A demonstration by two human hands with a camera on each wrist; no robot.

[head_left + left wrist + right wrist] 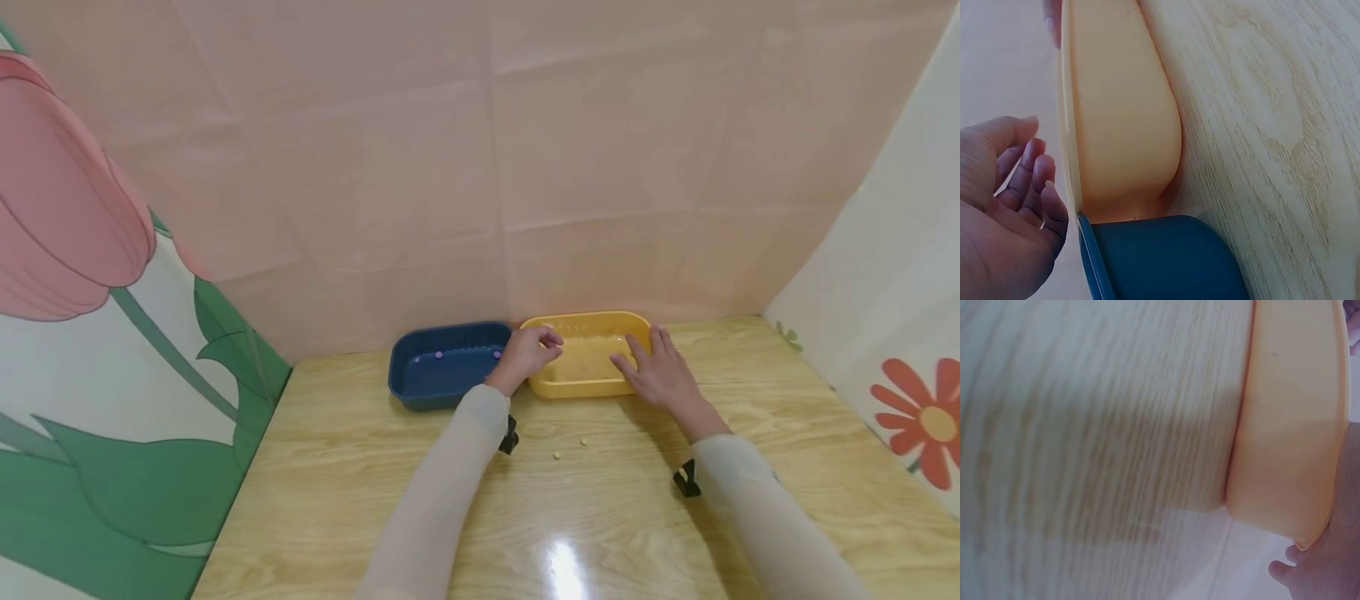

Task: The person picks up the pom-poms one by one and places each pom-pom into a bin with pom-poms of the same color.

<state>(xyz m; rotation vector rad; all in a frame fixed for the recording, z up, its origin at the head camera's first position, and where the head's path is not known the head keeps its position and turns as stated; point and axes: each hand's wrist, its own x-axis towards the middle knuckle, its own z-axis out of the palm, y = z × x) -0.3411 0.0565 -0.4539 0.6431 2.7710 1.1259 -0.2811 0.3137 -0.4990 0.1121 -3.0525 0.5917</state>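
Observation:
Above the left end of a yellow tray [585, 389], my left hand [527, 354] has its fingers bent and its fingertips close to the thumb. In the left wrist view nothing shows between them, though a tiny thing could be hidden there. At the tray's right end is my right hand [660, 372], fingers spread and fairly straight over the rim. The right wrist view shows that hand [1329, 569] against the corner of the tray [1291, 425]. Small purple beads [438, 355] lie inside a blue tray [427, 402], left of the yellow one.
Two tiny pale yellow beads [557, 456] lie on the wooden table [337, 500] in front of the yellow tray. Both trays stand side by side near the pink backdrop [375, 167]. Flower-printed panels [187, 358] flank the table.

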